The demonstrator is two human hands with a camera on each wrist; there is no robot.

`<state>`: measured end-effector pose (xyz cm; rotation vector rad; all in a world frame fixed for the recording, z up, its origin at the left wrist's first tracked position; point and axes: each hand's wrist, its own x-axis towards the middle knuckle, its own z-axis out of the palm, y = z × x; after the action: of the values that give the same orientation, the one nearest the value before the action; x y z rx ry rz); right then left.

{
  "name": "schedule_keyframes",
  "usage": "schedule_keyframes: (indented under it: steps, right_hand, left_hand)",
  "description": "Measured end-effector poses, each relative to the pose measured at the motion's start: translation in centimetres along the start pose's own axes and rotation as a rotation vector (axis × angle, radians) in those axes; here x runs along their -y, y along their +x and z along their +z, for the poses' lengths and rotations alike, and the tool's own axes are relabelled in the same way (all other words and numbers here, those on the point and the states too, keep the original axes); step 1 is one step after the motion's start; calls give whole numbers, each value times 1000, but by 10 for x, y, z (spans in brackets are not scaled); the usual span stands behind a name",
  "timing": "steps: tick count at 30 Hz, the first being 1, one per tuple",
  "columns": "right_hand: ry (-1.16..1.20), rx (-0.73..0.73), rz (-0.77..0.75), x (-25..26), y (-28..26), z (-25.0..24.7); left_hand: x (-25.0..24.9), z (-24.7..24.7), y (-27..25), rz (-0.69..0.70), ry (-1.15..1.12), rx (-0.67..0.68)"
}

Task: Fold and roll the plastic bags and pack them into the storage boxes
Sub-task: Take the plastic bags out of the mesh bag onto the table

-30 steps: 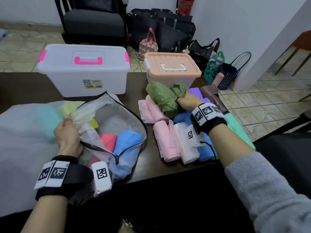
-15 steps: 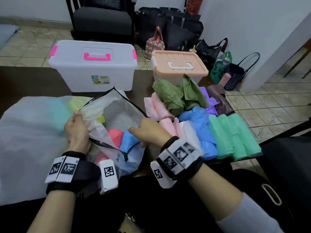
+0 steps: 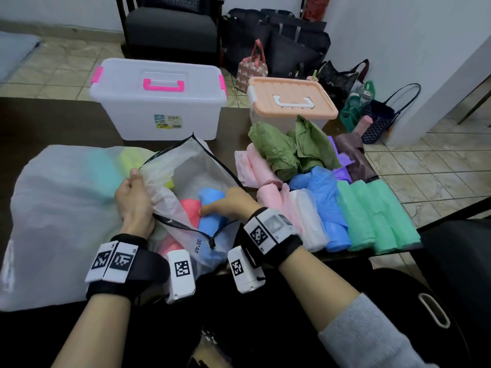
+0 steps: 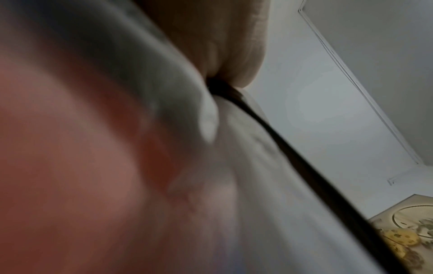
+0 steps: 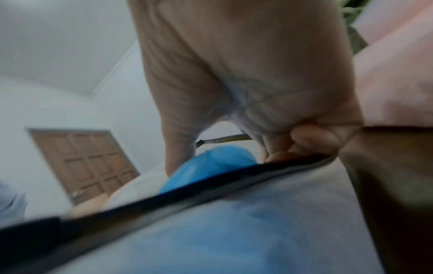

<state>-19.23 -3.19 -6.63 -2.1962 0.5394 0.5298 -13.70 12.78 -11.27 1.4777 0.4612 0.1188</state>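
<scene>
On the left of the table (image 3: 47,120), a big translucent sack (image 3: 53,208) is lying slumped, with pale teal and yellow shapes showing dimly through it. Beside it, the left hand (image 3: 134,205) is pinching the upper lip of a clear zip pouch (image 3: 196,166), fingers curled round the thin film and holding the black-edged mouth open; the left wrist view is too blurred to add more than the film and its dark edge.

Inside the pouch, a red bag (image 3: 190,211) and a blue bag (image 3: 212,208) are sitting bunched. The right hand (image 3: 228,205) is reaching in through the mouth, its fingers resting on the blue bag; whether they are already closing on it I cannot tell, though the right wrist view is showing the fingertips curling just at the zip edge.

These bags are looking very light, soft and slippery, so a loose pinch would probably slide off; gathering a full fold of the blue bag near its middle seems the safer hold.

To the right, rolled bags (image 3: 332,208) in pink, white, blue and green are lying side by side, with crumpled olive ones behind. Further back, the clear storage box (image 3: 159,102) and the peach-lidded box (image 3: 292,102) are both standing closed.
</scene>
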Motion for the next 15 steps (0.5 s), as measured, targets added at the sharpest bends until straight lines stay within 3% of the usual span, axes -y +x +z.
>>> schedule_keyframes:
  steps: [4, 13, 15]
  right_hand:
    - [432, 3, 14, -7, -3, -9]
    - [1334, -124, -228, -9, -17, -51]
    - [1338, -245, -268, -14, -25, -71]
  left_hand:
    - [2, -1, 2, 10, 15, -6]
    - [4, -2, 4, 30, 43, -11]
    - [2, -2, 2, 36, 48, -10]
